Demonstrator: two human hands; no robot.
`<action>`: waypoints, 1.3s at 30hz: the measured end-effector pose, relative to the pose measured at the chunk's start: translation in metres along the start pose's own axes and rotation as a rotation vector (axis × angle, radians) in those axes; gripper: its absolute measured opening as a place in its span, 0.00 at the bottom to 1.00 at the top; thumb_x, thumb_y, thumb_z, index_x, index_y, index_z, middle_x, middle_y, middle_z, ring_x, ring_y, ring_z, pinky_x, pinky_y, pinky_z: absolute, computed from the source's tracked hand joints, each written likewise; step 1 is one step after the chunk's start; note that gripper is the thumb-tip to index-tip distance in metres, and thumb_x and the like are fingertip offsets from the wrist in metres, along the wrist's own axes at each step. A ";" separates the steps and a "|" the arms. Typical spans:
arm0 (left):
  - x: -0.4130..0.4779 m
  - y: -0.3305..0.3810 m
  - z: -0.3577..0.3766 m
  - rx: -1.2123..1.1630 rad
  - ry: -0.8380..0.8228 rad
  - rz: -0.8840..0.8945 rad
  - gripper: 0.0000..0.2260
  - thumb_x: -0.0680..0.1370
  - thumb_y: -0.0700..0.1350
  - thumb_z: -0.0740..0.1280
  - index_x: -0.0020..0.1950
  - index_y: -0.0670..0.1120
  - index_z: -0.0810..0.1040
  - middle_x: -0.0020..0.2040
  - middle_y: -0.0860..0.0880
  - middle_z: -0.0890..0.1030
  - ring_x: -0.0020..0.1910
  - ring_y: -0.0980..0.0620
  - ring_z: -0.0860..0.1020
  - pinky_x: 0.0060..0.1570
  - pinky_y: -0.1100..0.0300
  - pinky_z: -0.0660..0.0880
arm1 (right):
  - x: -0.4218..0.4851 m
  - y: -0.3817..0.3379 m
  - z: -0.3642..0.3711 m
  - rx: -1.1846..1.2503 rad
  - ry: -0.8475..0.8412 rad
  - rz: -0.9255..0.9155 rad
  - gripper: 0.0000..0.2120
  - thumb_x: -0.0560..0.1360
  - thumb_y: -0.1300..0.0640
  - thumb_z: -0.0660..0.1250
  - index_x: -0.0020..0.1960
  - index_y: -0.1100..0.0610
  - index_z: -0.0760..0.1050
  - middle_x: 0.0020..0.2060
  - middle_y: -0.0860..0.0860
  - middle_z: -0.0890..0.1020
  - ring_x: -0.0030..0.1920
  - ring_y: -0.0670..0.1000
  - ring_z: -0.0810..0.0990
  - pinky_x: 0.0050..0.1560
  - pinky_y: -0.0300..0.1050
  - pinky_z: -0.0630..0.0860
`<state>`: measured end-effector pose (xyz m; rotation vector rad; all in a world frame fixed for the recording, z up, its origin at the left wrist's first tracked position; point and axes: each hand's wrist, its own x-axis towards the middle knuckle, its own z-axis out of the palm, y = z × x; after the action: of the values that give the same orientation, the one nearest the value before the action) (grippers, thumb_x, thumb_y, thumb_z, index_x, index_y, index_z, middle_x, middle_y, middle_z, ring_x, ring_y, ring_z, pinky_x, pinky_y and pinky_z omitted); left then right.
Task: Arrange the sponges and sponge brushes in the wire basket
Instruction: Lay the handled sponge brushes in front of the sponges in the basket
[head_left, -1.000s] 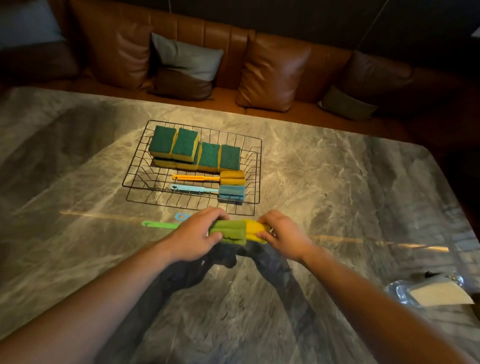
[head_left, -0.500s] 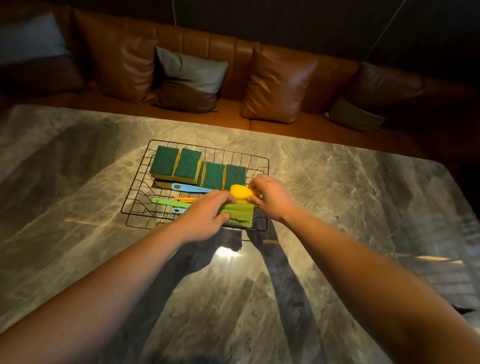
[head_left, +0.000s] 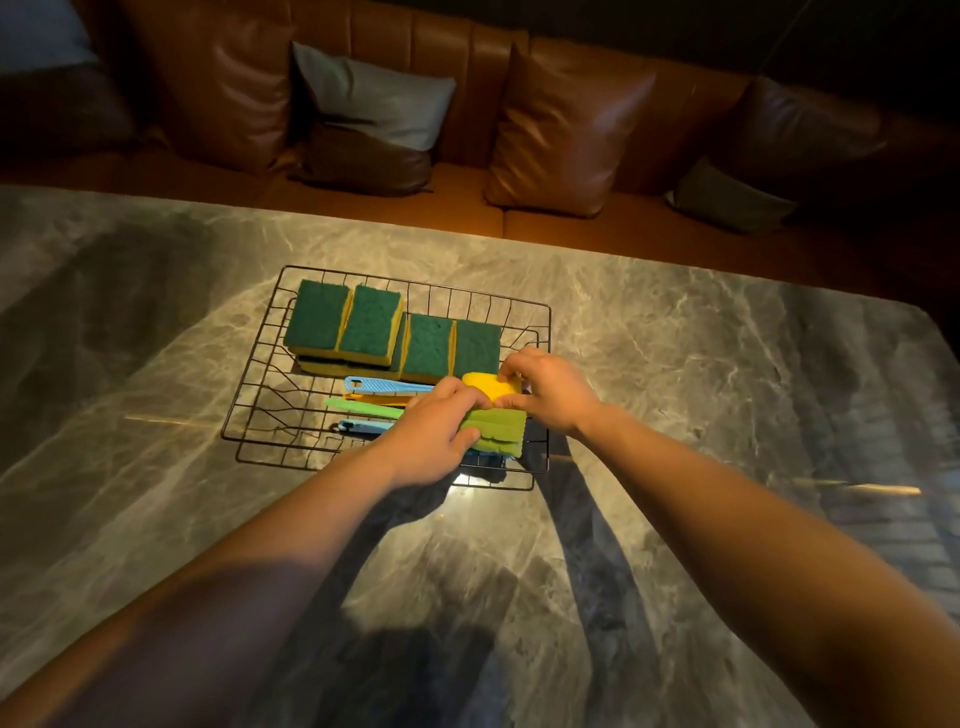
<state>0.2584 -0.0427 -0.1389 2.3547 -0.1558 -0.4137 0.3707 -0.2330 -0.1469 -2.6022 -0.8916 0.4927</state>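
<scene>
A black wire basket (head_left: 260, 400) sits on the marble table. Along its far side lie several green-topped yellow sponges (head_left: 371, 325), the left ones stacked. In front of them, handles of sponge brushes point left: a light blue handle (head_left: 387, 385), an orange one (head_left: 374, 399), a green one (head_left: 363, 408) and another blue one (head_left: 361, 426). My left hand (head_left: 434, 434) grips the green sponge brush's head (head_left: 496, 426) inside the basket's right part. My right hand (head_left: 553, 397) pinches a yellow sponge head (head_left: 488, 387) just behind it. The heads underneath are hidden by my hands.
The grey marble table (head_left: 727, 415) stretches to all sides of the basket. Behind its far edge runs a brown leather sofa (head_left: 467, 197) with several cushions (head_left: 374, 98).
Both hands carried the green and yellow sponge brushes from the table in front of the basket into the basket, over the brushes lying there. Since half a second ago they have barely shifted.
</scene>
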 end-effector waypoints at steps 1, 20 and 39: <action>0.001 -0.001 0.003 -0.001 -0.004 0.000 0.13 0.81 0.47 0.66 0.66 0.53 0.72 0.62 0.52 0.68 0.59 0.46 0.72 0.63 0.44 0.71 | 0.000 0.002 0.001 0.012 -0.006 -0.006 0.18 0.73 0.48 0.76 0.57 0.55 0.78 0.51 0.51 0.79 0.47 0.48 0.73 0.45 0.44 0.69; 0.005 -0.014 0.033 0.220 0.182 -0.040 0.32 0.78 0.54 0.69 0.79 0.52 0.60 0.67 0.49 0.66 0.65 0.46 0.66 0.61 0.47 0.71 | -0.044 0.023 0.008 -0.073 -0.117 -0.114 0.37 0.74 0.29 0.62 0.78 0.45 0.62 0.77 0.49 0.66 0.73 0.52 0.70 0.68 0.54 0.71; 0.019 -0.017 0.036 0.444 0.028 -0.090 0.28 0.85 0.56 0.53 0.83 0.49 0.50 0.84 0.51 0.52 0.82 0.49 0.48 0.80 0.47 0.46 | -0.044 0.011 0.035 -0.275 -0.112 -0.081 0.33 0.82 0.44 0.60 0.81 0.56 0.55 0.79 0.56 0.62 0.71 0.60 0.67 0.70 0.55 0.67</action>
<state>0.2637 -0.0582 -0.1799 2.8107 -0.1395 -0.4227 0.3288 -0.2618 -0.1733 -2.7906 -1.1717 0.5307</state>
